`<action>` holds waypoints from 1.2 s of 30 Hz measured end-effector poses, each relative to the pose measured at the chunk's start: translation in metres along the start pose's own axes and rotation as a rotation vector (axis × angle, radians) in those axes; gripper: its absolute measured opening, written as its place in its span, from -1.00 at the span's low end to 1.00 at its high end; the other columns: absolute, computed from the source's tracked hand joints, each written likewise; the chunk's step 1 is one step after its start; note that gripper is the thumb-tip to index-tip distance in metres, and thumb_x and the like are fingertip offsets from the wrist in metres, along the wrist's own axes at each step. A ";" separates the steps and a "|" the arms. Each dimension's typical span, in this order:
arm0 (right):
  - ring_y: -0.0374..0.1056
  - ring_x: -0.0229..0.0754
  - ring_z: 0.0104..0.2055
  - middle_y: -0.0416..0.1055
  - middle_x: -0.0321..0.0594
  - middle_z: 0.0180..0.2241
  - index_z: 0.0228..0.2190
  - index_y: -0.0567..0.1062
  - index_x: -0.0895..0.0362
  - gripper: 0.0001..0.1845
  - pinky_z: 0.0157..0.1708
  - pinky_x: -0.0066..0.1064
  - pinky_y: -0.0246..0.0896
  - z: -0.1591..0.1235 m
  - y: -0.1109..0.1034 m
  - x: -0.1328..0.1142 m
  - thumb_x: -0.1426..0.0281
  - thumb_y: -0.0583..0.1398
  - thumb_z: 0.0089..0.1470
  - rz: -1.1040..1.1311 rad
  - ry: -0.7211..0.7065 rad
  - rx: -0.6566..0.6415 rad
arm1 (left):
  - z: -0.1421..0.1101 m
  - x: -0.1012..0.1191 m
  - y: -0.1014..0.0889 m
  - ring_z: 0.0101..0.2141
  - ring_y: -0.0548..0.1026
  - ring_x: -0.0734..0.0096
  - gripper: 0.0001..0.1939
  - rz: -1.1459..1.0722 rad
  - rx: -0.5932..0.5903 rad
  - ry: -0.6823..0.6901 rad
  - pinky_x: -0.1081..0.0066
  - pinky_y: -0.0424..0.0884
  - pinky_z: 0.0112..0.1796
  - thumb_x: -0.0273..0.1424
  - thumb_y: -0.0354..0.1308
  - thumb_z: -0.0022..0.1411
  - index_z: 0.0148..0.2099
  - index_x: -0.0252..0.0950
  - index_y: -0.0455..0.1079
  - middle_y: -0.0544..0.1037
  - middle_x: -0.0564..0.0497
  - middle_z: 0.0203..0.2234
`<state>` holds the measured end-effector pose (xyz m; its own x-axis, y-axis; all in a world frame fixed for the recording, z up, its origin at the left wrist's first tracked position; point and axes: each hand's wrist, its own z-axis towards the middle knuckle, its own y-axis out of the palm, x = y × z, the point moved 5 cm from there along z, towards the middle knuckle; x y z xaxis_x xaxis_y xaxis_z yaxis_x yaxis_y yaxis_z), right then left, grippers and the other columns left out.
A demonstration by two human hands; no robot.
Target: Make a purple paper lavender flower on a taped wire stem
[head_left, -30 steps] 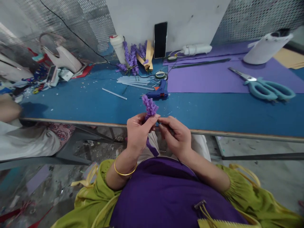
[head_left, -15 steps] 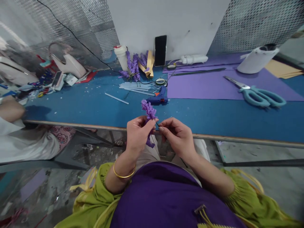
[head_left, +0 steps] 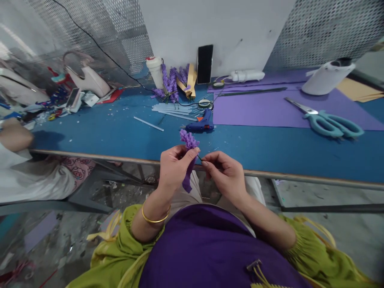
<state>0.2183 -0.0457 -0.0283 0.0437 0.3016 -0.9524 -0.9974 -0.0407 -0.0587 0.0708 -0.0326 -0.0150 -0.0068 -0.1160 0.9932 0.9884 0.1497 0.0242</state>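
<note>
Close to the table's front edge, my left hand (head_left: 175, 170) is closed around a purple paper flower (head_left: 189, 139), pinching it between thumb and fingers. A loose purple paper strip (head_left: 187, 180) hangs below that hand. From the flower a thin dark stem (head_left: 200, 158) runs to my right hand (head_left: 225, 174), whose thumb and forefinger are closed on it. Just beyond the flower lies a blue glue gun (head_left: 199, 125) on the blue table (head_left: 120, 136).
Glue sticks (head_left: 172, 111), a tape roll (head_left: 205, 103) and finished purple flowers (head_left: 170, 86) lie behind the glue gun. Purple sheets (head_left: 255, 110) and teal-handled scissors (head_left: 327, 122) are at right. A phone (head_left: 205, 64) leans on the wall. A co-worker's arm (head_left: 15, 136) rests at left.
The hanging purple strip has swung and now reaches a little lower. The flower has turned slightly between my fingers; both hands stay in nearly the same place.
</note>
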 end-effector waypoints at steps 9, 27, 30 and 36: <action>0.28 -0.38 -0.64 0.35 -0.39 -0.59 -0.40 0.46 0.15 -0.91 -0.62 -0.53 0.19 0.001 -0.002 0.002 0.38 0.22 0.10 -0.003 0.033 -0.017 | 0.008 0.003 -0.001 -0.46 0.40 0.53 -0.67 -0.121 -0.037 0.008 0.50 0.33 -0.39 -0.14 0.34 0.09 -0.28 -0.33 0.57 0.57 0.02 -0.45; 0.26 -0.40 -0.64 0.35 -0.39 -0.59 -0.41 0.47 0.16 -0.88 -0.63 -0.54 0.16 0.000 -0.002 0.009 0.36 0.26 0.09 0.098 0.133 -0.057 | 0.008 0.011 -0.010 -0.52 0.37 0.51 -0.64 -0.009 0.005 0.081 0.49 0.32 -0.46 -0.09 0.22 0.20 -0.38 -0.32 0.49 0.47 0.05 -0.55; 0.25 -0.40 -0.65 0.34 -0.40 -0.61 -0.42 0.46 0.16 -0.88 -0.63 -0.54 0.16 0.003 -0.005 0.009 0.36 0.26 0.09 0.140 0.154 -0.058 | 0.008 0.004 -0.008 -0.47 0.41 0.48 -0.64 -0.017 -0.101 0.022 0.46 0.36 -0.39 -0.08 0.27 0.15 -0.31 -0.31 0.51 0.52 0.02 -0.48; 0.24 -0.40 -0.65 0.33 -0.41 -0.62 -0.43 0.46 0.15 -0.89 -0.63 -0.54 0.16 0.003 -0.004 0.006 0.37 0.26 0.08 0.124 0.128 -0.064 | 0.003 -0.005 -0.003 -0.46 0.39 0.50 -0.77 0.047 -0.150 -0.042 0.48 0.33 -0.38 -0.26 0.38 0.03 -0.40 -0.35 0.52 0.52 0.04 -0.50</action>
<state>0.2226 -0.0406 -0.0323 -0.0685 0.1673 -0.9835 -0.9902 -0.1316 0.0465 0.0678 -0.0297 -0.0198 0.0367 -0.0712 0.9968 0.9993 0.0058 -0.0364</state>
